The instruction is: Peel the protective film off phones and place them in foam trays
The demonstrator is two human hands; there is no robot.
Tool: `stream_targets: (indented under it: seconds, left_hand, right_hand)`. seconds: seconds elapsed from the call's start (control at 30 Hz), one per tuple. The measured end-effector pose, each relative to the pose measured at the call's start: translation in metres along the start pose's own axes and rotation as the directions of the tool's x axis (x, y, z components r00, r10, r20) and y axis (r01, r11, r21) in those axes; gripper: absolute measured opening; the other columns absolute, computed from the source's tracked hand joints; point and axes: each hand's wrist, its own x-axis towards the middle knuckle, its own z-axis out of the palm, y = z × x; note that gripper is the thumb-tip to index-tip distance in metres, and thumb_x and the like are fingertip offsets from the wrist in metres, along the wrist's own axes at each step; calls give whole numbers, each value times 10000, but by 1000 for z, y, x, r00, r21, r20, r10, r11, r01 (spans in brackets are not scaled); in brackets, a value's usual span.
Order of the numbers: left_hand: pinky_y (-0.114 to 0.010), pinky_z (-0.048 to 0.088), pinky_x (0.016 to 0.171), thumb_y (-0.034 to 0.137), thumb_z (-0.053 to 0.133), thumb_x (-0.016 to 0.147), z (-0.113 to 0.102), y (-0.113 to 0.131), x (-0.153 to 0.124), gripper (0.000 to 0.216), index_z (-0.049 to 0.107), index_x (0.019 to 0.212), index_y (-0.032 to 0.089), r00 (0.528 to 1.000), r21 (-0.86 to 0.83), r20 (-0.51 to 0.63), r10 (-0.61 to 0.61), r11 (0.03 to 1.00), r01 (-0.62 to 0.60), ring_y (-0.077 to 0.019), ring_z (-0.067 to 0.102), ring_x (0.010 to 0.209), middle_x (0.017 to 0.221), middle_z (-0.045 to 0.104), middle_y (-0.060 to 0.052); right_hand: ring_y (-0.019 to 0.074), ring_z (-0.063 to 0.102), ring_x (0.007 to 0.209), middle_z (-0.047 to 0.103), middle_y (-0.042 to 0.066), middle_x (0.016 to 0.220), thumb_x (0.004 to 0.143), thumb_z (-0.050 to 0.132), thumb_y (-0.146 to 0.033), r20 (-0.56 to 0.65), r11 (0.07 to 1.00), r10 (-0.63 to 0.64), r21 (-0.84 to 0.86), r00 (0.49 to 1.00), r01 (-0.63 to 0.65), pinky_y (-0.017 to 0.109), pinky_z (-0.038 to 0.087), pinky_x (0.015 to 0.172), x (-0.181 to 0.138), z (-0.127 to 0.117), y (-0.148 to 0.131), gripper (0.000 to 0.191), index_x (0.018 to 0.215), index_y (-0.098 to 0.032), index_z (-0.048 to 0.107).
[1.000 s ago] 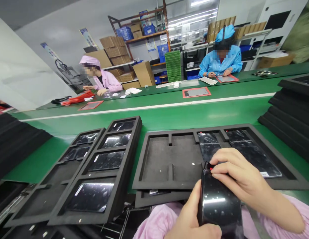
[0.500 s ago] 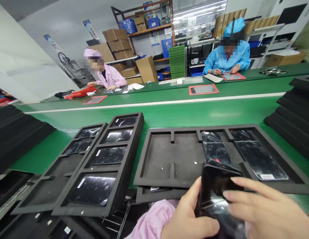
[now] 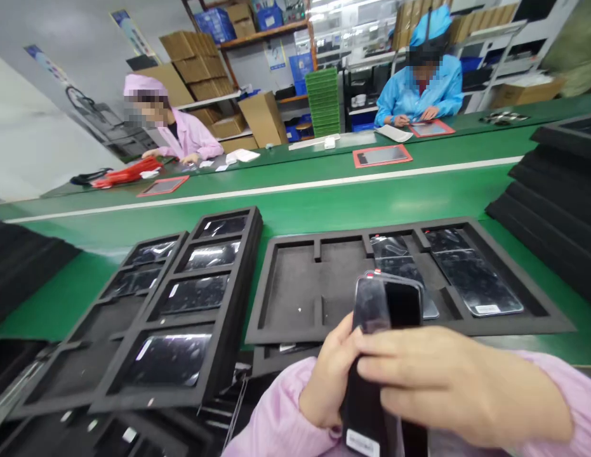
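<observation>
My left hand (image 3: 331,374) is closed around the left edge of a dark phone screen (image 3: 404,301), held tilted above the near edge of the foam tray. Red tabs mark its top, and a white label (image 3: 362,442) shows near its lower end. A paler strip, like clear film (image 3: 372,301), covers the upper left of the screen. My right hand (image 3: 447,381) lies across the middle, fingers stretched out over the surface; its thumb is hidden. Behind the hands, the black foam tray (image 3: 290,285) holds two film-covered phone screens (image 3: 476,279) in its right-hand slots.
More foam trays (image 3: 245,254) with phone screens stand to the left. Stacked black foam (image 3: 552,178) rises at the right. Beyond the green bench (image 3: 324,197), a person in pink (image 3: 195,136) and a person in blue (image 3: 447,82) work; red-edged sheets (image 3: 383,155) lie there.
The held screen has shifted left and now stands more upright in view. My right hand has moved left across it, its fingers closer together. The whole view has shifted slightly.
</observation>
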Motion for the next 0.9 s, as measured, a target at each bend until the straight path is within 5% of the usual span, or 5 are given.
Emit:
stream_targets:
  seconds: [0.23,0.47,0.6,0.7,0.9]
  left_hand:
    - [-251,428,729,163,566,682,17,1,13,264,665,926,169,994,-253,-105,30,966,-56,-159,599,767,832,678,-18]
    - [-233,433,666,113,580,681,27,1,12,281,656,945,172,993,-308,-116,-30,952,-7,-136,604,699,756,672,-6]
    - [-240,441,718,131,573,727,23,-2,13,299,638,1015,179,997,-299,-77,-5,954,-18,-146,624,774,879,696,-34]
    - [-279,443,792,192,584,767,14,-9,15,283,633,1046,178,999,-313,-20,42,949,-46,-186,631,870,951,693,-47]
    - [-359,396,965,221,567,806,0,-19,17,269,654,1054,160,995,-347,36,96,935,-78,-230,603,1024,1062,681,-69]
  right_hand:
    - [211,574,849,633,43,815,927,473,-230,-243,978,197,-26,950,-209,370,456,758,-10,15,43,88,976,-214,545]
    - [170,556,693,554,-8,725,843,562,-262,-492,731,671,319,554,-603,292,466,665,-7,44,37,94,935,-245,547]
    - [150,559,638,566,-22,709,796,597,-292,-432,628,775,446,461,-638,261,465,618,-6,46,34,133,915,-240,568]
    - [143,549,655,562,-29,719,794,613,-282,-423,627,776,445,467,-639,251,453,633,-2,40,32,126,909,-247,574]
    - [165,514,717,569,-9,720,854,549,-191,-419,817,571,210,706,-536,270,421,626,14,22,16,43,848,-228,569]
